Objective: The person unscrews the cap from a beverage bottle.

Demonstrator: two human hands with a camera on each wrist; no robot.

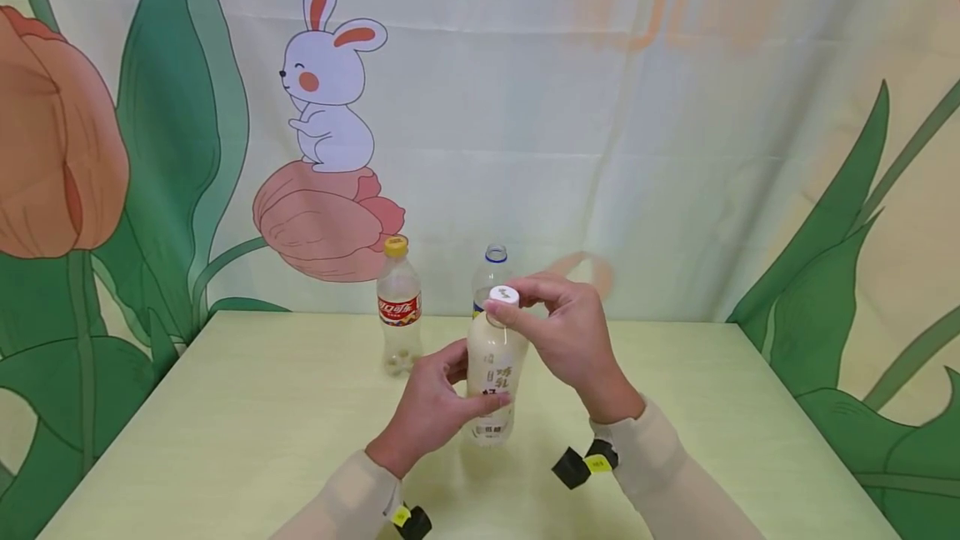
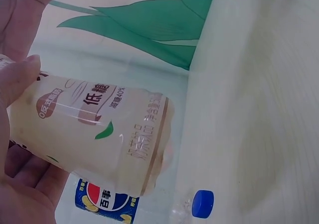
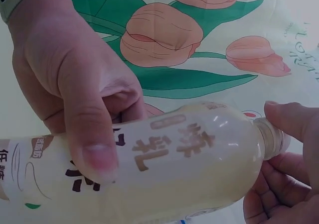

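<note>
A plastic bottle of pale milk tea (image 1: 495,357) with a white cap (image 1: 503,295) stands nearly upright between the hands. Round its body, the left hand (image 1: 431,407) grips it, thumb across the printed front. Thumb and fingers of the right hand (image 1: 566,323) pinch the white cap. In the left wrist view the base of the bottle (image 2: 114,129) appears held off the table. The right wrist view shows the neck of the bottle (image 3: 271,139) between the right thumb and fingers.
Behind it stands a clear, uncapped bottle (image 1: 489,272), partly hidden, with a blue Pepsi label (image 2: 107,202). A blue cap (image 2: 203,204) lies on the table (image 1: 300,440). A clear Coca-Cola bottle (image 1: 399,315) with a yellow cap stands left. A printed curtain (image 1: 487,107) hangs behind.
</note>
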